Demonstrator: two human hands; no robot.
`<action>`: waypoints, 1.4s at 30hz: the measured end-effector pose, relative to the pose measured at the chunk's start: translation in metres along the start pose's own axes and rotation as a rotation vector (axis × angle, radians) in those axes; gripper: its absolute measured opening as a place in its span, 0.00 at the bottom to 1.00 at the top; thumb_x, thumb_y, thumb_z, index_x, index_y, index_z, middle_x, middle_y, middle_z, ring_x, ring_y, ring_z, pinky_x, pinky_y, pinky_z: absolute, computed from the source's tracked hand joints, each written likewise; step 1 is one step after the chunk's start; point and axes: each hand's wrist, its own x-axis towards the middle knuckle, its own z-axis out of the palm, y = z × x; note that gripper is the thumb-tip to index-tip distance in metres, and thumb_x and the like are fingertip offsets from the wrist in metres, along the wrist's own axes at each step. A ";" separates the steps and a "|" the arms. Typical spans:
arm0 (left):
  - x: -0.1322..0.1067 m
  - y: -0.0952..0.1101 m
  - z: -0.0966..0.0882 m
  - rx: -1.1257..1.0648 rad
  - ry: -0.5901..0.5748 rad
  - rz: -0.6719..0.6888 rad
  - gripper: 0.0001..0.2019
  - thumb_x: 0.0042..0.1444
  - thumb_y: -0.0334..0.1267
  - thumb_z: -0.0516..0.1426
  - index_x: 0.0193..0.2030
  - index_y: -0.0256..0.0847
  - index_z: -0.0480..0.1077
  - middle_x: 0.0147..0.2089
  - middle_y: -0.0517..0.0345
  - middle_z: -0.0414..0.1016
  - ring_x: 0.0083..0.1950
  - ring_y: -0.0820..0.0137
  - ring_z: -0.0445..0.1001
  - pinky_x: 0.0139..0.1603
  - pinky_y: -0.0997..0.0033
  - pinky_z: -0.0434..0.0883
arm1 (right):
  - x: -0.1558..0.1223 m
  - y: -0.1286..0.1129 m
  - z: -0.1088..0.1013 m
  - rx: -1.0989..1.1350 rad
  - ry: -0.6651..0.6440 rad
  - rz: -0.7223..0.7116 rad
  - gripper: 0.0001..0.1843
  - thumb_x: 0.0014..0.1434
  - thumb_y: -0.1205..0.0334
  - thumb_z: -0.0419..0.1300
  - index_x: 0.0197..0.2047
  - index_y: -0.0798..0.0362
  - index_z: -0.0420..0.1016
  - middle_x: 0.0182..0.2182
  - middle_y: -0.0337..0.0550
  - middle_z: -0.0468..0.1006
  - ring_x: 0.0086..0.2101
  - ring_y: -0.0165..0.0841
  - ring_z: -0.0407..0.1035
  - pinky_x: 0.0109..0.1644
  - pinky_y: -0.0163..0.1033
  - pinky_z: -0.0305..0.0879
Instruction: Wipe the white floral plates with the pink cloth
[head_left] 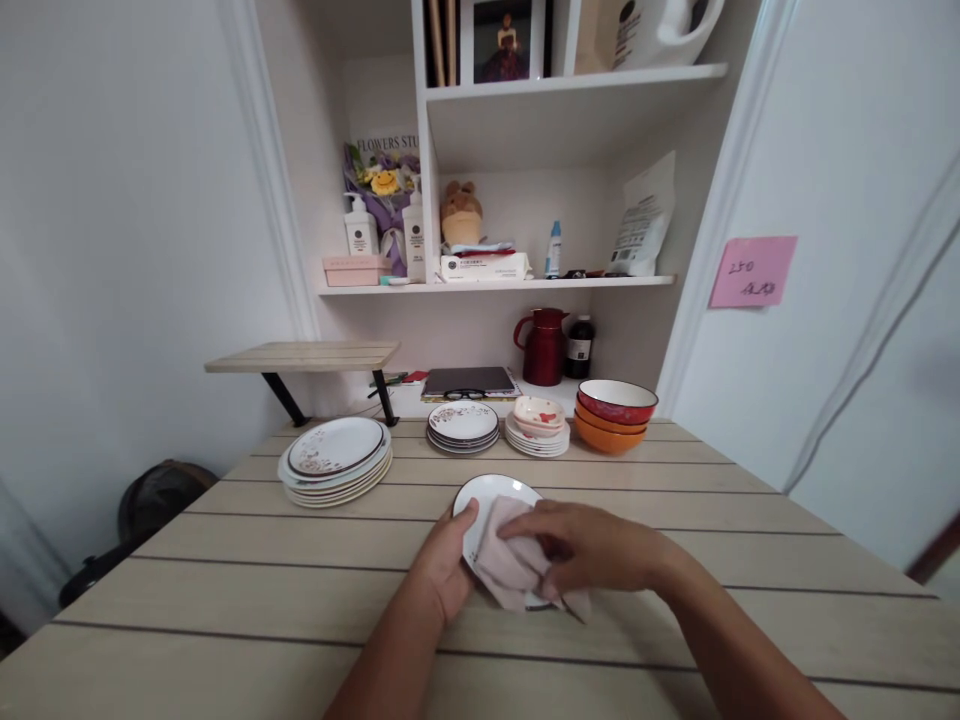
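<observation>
A small white plate (489, 494) with a dark rim sits just above the wooden table (225, 570), near its middle. My left hand (444, 566) grips the plate's left edge, thumb on top. My right hand (592, 546) presses a pale pink cloth (510, 560) onto the plate's face, its fingers closed over the cloth. The cloth covers the plate's near half and hangs past its rim.
At the table's far side stand a stack of large plates (335, 459), a stack of smaller patterned plates (463, 426), a stack of saucers with a small dish (538, 424), and stacked red and orange bowls (615, 414). Shelves with bottles and a red jug (543, 346) rise behind.
</observation>
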 end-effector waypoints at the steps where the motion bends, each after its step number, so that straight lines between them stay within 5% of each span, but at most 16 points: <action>1: 0.000 0.000 0.000 0.007 -0.006 -0.005 0.23 0.54 0.40 0.59 0.57 0.34 0.67 0.47 0.42 0.78 0.47 0.57 0.77 0.52 0.59 0.68 | 0.002 0.000 0.004 -0.022 -0.052 -0.001 0.35 0.45 0.59 0.66 0.58 0.36 0.67 0.44 0.39 0.73 0.41 0.37 0.68 0.44 0.38 0.62; 6: 0.002 0.000 0.000 -0.014 -0.026 -0.010 0.24 0.56 0.41 0.58 0.59 0.34 0.65 0.48 0.41 0.78 0.48 0.56 0.76 0.54 0.57 0.67 | 0.023 0.001 0.024 -0.107 0.127 0.080 0.30 0.54 0.65 0.56 0.60 0.36 0.65 0.51 0.43 0.70 0.47 0.38 0.67 0.50 0.40 0.58; 9: 0.002 -0.002 0.000 -0.035 -0.047 -0.005 0.25 0.57 0.43 0.57 0.60 0.36 0.63 0.50 0.41 0.76 0.50 0.57 0.75 0.55 0.57 0.66 | 0.028 0.006 0.025 -0.189 0.239 0.219 0.25 0.56 0.65 0.53 0.57 0.41 0.67 0.50 0.45 0.71 0.44 0.37 0.68 0.45 0.39 0.58; 12: 0.003 -0.003 -0.001 -0.068 -0.042 0.004 0.27 0.58 0.45 0.56 0.62 0.38 0.61 0.53 0.42 0.75 0.52 0.58 0.74 0.56 0.58 0.66 | 0.019 0.008 0.018 -0.288 0.207 0.327 0.19 0.52 0.64 0.56 0.49 0.46 0.70 0.43 0.45 0.75 0.39 0.39 0.69 0.37 0.38 0.55; 16: 0.002 -0.003 -0.002 -0.085 -0.082 -0.052 0.30 0.57 0.54 0.52 0.61 0.37 0.62 0.52 0.41 0.75 0.52 0.56 0.74 0.55 0.57 0.67 | 0.011 -0.004 0.021 -0.257 0.050 0.123 0.13 0.48 0.66 0.57 0.39 0.47 0.71 0.34 0.39 0.76 0.34 0.36 0.67 0.33 0.36 0.52; 20: 0.001 -0.001 -0.002 -0.061 -0.140 -0.139 0.38 0.53 0.65 0.47 0.59 0.35 0.65 0.49 0.40 0.77 0.52 0.54 0.75 0.54 0.55 0.67 | 0.029 -0.019 0.039 -0.116 0.199 -0.068 0.14 0.54 0.66 0.54 0.44 0.47 0.69 0.42 0.41 0.72 0.39 0.34 0.67 0.41 0.36 0.58; 24: 0.002 0.000 -0.001 -0.087 -0.204 -0.070 0.35 0.56 0.62 0.46 0.61 0.38 0.64 0.51 0.42 0.76 0.54 0.56 0.73 0.57 0.55 0.65 | 0.042 -0.011 0.041 -0.187 0.327 0.030 0.20 0.56 0.65 0.53 0.53 0.45 0.67 0.51 0.46 0.65 0.45 0.36 0.65 0.45 0.38 0.58; 29: 0.003 0.000 -0.003 -0.053 -0.195 -0.143 0.36 0.55 0.63 0.47 0.61 0.36 0.63 0.54 0.41 0.74 0.58 0.55 0.70 0.60 0.54 0.61 | 0.022 0.008 0.022 -0.310 0.215 0.315 0.14 0.53 0.63 0.55 0.45 0.46 0.69 0.44 0.43 0.71 0.36 0.36 0.68 0.34 0.38 0.53; 34: 0.001 0.002 -0.003 -0.058 -0.210 -0.150 0.37 0.55 0.63 0.46 0.60 0.35 0.65 0.53 0.41 0.75 0.57 0.55 0.71 0.59 0.55 0.63 | 0.013 -0.008 0.026 -0.262 0.042 0.093 0.08 0.47 0.64 0.58 0.35 0.47 0.69 0.35 0.38 0.71 0.33 0.34 0.65 0.31 0.36 0.50; 38: 0.001 0.003 -0.002 -0.042 -0.160 -0.133 0.38 0.54 0.65 0.46 0.59 0.35 0.66 0.50 0.41 0.77 0.54 0.55 0.73 0.57 0.55 0.65 | 0.033 -0.020 0.041 -0.149 0.191 -0.066 0.16 0.50 0.66 0.56 0.44 0.47 0.69 0.43 0.41 0.67 0.40 0.34 0.65 0.41 0.36 0.57; 42: 0.003 0.002 -0.001 -0.065 -0.162 -0.077 0.35 0.56 0.63 0.45 0.60 0.39 0.65 0.51 0.44 0.76 0.53 0.57 0.74 0.57 0.56 0.65 | 0.042 -0.008 0.036 -0.254 0.351 0.101 0.20 0.54 0.59 0.57 0.51 0.46 0.69 0.50 0.47 0.65 0.49 0.40 0.62 0.48 0.42 0.58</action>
